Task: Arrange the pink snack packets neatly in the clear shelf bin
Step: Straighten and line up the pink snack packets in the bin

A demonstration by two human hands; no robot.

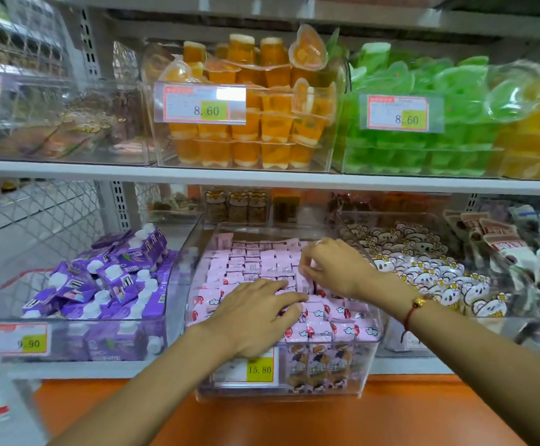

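The right hand [329, 268] is pinching an upright pink packet [305, 283] just beyond the flat, open left hand [256, 312].

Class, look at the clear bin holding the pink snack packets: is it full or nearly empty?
Full. The pink packets fill the clear bin in rows from back to front, reaching its front rim.

Left hand [256, 312]: palm down, fingers extended and spread. Right hand [333, 268]: wrist bent, fingertips curled downward, pinching.
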